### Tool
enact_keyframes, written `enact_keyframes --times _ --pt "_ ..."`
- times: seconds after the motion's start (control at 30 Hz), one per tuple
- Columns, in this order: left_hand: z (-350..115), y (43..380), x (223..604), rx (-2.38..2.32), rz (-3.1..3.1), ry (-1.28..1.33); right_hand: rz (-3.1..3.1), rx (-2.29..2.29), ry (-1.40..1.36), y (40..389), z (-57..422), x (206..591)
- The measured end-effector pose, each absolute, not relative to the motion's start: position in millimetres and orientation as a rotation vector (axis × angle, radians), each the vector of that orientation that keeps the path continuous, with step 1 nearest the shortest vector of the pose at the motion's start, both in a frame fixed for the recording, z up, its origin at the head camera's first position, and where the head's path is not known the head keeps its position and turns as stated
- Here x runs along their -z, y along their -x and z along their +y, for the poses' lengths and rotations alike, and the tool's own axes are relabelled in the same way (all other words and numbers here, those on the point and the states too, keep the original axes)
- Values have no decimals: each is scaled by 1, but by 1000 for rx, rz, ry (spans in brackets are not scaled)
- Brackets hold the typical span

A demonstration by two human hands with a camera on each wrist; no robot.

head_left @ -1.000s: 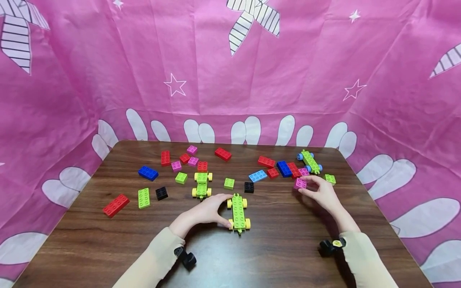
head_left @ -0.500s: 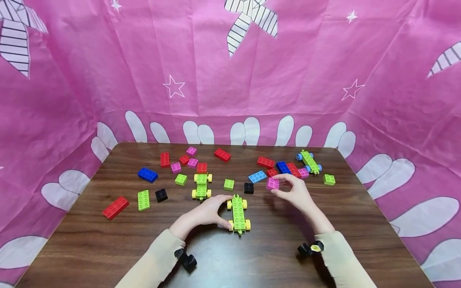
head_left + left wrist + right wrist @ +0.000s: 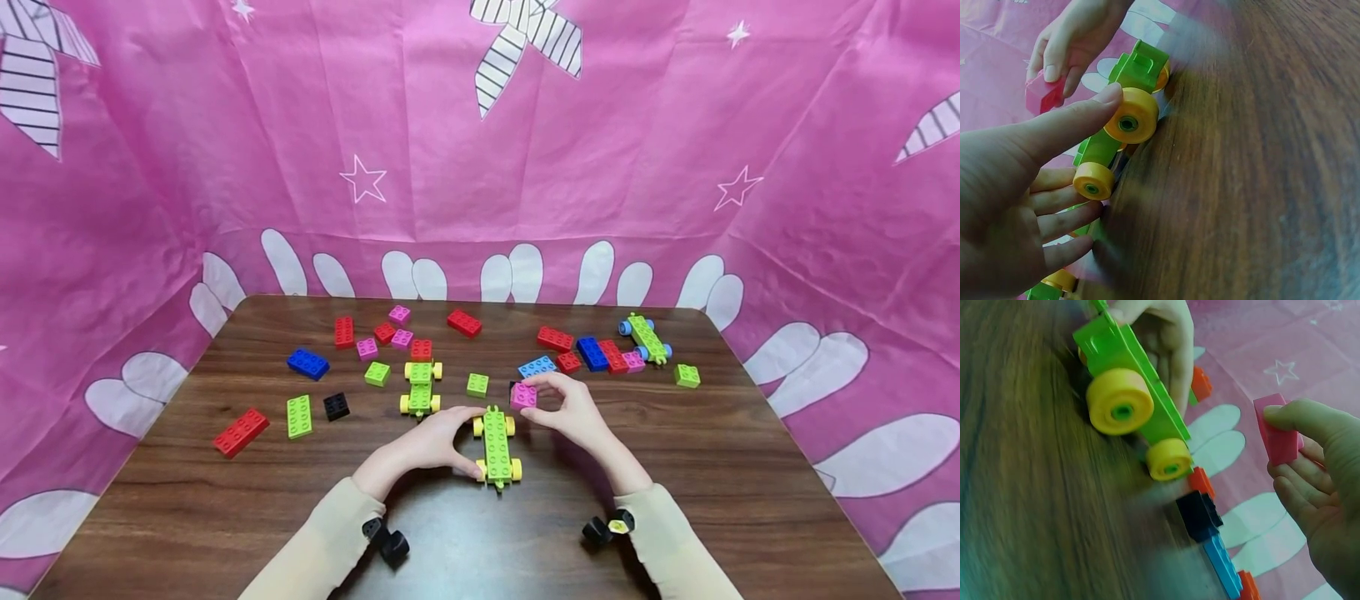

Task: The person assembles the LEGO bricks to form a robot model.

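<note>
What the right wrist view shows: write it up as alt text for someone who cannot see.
A right hand pinches a pink brick in the air, while the left hand touches a green base with yellow wheels on a wood-grain table. A black brick and a light blue brick lie beyond.

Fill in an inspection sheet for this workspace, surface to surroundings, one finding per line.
Surface: brown wood-grain table, light reflecting near the front.
Job's things: green wheeled base on the table; pink brick held off it.
Clutter: scattered loose bricks; yellow-wheeled base and blue-wheeled base farther back.
Hands: left hand touches the nearest base's wheel; right hand pinches the pink brick.
Cables: nothing seen.
Surroundings: pink cloth printed with stars.
</note>
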State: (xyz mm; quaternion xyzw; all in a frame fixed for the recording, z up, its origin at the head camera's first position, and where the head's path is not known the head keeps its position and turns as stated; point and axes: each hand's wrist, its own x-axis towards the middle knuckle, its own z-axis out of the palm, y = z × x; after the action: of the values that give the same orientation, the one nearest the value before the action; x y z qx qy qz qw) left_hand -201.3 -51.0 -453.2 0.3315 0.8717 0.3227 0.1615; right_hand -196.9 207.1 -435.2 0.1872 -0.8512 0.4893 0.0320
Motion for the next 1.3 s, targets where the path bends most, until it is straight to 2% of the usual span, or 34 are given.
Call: enact_keyframes --times 0.37,1.3 --pt "-52 202 456 -932 2498 -956 -2640 -1470 -744 196 191 450" --pt "-52 202 458 -931 2516 -972 -2724 -1286 -908 194 180 462"
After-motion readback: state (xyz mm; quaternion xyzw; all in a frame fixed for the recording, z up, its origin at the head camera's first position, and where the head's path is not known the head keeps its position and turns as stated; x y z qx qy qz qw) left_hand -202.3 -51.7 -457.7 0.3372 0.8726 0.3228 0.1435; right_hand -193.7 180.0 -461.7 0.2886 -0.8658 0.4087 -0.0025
